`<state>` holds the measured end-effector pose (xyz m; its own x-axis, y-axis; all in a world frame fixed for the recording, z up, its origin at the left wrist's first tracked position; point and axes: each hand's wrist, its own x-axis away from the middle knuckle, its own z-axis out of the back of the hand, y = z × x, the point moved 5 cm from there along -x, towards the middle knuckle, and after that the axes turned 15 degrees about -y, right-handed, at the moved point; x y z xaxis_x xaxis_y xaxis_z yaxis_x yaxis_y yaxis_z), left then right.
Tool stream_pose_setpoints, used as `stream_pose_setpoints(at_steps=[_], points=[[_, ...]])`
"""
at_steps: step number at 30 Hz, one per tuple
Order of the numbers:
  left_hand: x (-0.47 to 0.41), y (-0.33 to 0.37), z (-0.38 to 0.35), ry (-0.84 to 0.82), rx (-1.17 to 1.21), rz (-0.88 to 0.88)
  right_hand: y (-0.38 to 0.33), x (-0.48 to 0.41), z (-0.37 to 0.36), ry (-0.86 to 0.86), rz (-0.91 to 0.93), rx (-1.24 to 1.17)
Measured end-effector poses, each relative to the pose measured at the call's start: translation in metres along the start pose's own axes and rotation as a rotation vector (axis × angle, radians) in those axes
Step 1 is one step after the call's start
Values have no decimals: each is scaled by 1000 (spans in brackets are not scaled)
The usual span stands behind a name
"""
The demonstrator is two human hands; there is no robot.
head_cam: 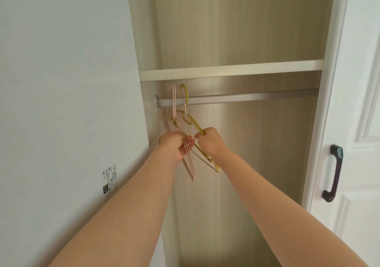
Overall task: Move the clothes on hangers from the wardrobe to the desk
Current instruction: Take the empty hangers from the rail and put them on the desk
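Note:
Bare hangers hang at the left end of the metal wardrobe rail (246, 98). The pink hangers (190, 170) hook over the rail, and my left hand (175, 145) grips them around their lower bars. A yellow hanger (192, 122) hooks over the rail just to the right, and my right hand (208, 141) is closed on its sloping arm. A further pink hanger lies behind the yellow one. No clothes show on any hanger. The desk is out of view.
A white shelf (230, 70) runs just above the rail. The wardrobe's open white door with a dark handle (334, 174) stands at the right. A pale wall with a sticker label (110, 181) is at the left. The wardrobe interior below the rail shows only wood panel.

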<state>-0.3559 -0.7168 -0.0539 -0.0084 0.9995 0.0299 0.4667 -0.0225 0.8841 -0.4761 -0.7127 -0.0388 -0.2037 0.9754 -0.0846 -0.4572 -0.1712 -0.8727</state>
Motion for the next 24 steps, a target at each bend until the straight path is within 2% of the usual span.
stream_pose_setpoints(at_steps=[10, 19, 24], points=[[45, -31, -14, -53, 83, 41, 23, 61, 6, 98, -35, -40], [145, -108, 9, 42, 57, 60, 90, 174, -22, 159, -182, -48], [211, -155, 39, 61, 58, 159, 112, 257, -40, 193, -262, -22]])
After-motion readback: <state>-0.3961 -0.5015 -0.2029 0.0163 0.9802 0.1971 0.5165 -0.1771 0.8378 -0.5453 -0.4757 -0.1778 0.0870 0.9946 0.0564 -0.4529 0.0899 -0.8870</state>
